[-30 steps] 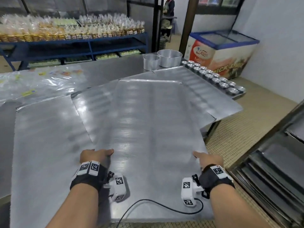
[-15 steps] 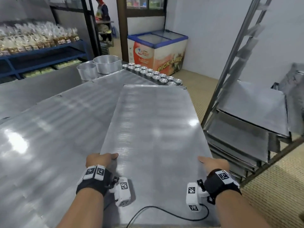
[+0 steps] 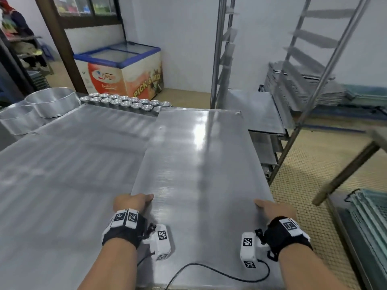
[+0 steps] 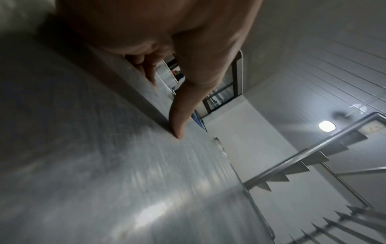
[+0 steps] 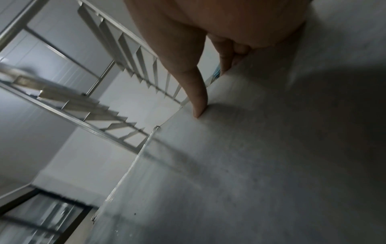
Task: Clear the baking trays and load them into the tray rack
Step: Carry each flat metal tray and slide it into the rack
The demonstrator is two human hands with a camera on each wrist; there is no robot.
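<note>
We grip the baking tray by its sides, left hand and right hand (thumbs on top); tray rack just beyond

The baking tray is bare sheet metal with a brushed, fine-lined finish, semi-glossy where a bright streak of light reflects off it, and in the left wrist view it shows faint scratches. The bench beside it looks like the same dull grey brushed metal, the tray rack is smooth shiny metal tube and angle, and the small cups and round pans look like thin bright metal, possibly aluminium. The wrist straps appear to be matt black cloth carrying smooth white plastic housings, and the floor is a rough-looking yellowish grid.
</note>
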